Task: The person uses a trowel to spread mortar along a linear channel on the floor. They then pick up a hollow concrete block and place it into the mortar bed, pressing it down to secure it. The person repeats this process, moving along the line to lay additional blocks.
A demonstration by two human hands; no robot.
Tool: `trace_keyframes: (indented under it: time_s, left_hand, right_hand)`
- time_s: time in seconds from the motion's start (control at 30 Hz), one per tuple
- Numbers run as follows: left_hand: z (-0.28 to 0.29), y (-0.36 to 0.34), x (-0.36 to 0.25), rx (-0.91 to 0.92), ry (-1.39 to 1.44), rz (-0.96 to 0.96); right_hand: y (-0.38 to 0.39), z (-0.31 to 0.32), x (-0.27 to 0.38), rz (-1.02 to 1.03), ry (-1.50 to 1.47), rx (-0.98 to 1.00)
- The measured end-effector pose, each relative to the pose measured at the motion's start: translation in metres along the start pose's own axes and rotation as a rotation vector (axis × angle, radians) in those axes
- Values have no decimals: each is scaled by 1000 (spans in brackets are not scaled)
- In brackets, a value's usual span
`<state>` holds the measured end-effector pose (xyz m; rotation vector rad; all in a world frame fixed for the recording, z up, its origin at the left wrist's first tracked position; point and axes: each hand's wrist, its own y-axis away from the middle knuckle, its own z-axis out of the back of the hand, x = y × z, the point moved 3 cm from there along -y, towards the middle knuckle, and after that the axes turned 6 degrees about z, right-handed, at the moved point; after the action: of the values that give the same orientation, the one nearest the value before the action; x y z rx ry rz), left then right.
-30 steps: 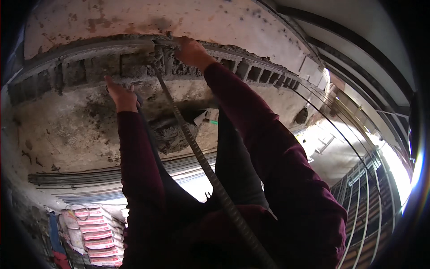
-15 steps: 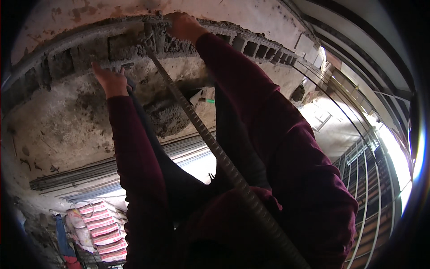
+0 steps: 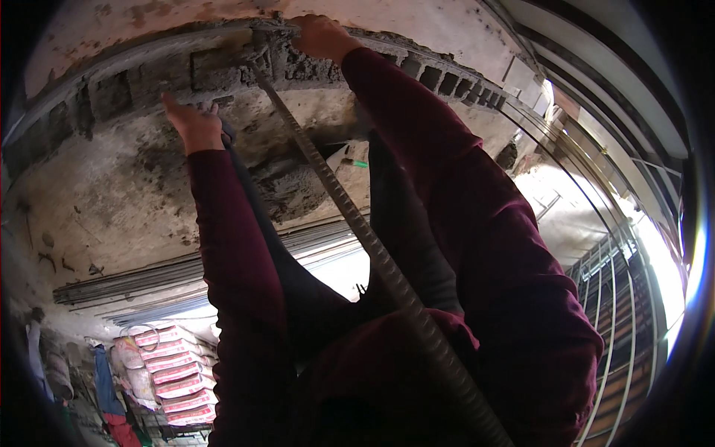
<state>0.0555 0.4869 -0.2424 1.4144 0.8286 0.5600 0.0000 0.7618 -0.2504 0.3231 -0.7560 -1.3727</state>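
A curved-looking row of grey hollow concrete blocks [image 3: 160, 78] runs across the far side, with wet mortar [image 3: 305, 63] smeared on it. At the far edge of this row, my right hand [image 3: 322, 37] touches the mortar, fingers pressed together and pointing left. Whatever is under those fingertips is hidden. My left hand [image 3: 197, 125] is by the near edge of the blocks, its index finger stretched out and thumb apart, holding nothing visible. Between my arms a ribbed steel bar [image 3: 350, 212] slants from the blocks down toward the lower right. My sleeves are dark red.
Beyond my knees lies a pale tool with a green part [image 3: 360, 164], near dark mortar patches on the floor. Long thin rods [image 3: 134, 287] lie bundled nearer me. Red-and-white bags [image 3: 179, 372] are stacked at lower left. A metal railing [image 3: 611, 320] stands at right.
The whole view has shifted a little, so things sit slightly farther right. Both hands keep nearly the same places against the blocks.
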Motion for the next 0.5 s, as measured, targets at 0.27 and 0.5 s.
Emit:
trace_keyframes:
  time_s: [0.27,0.5]
  left_hand:
    - [-3,5,5,35,-7,19]
    - [-16,33,-1,21,-22,-31]
  right_hand:
    - [2,-4,-10,27,-79,-11]
    - [-3,-6,2,17,-47,-1]
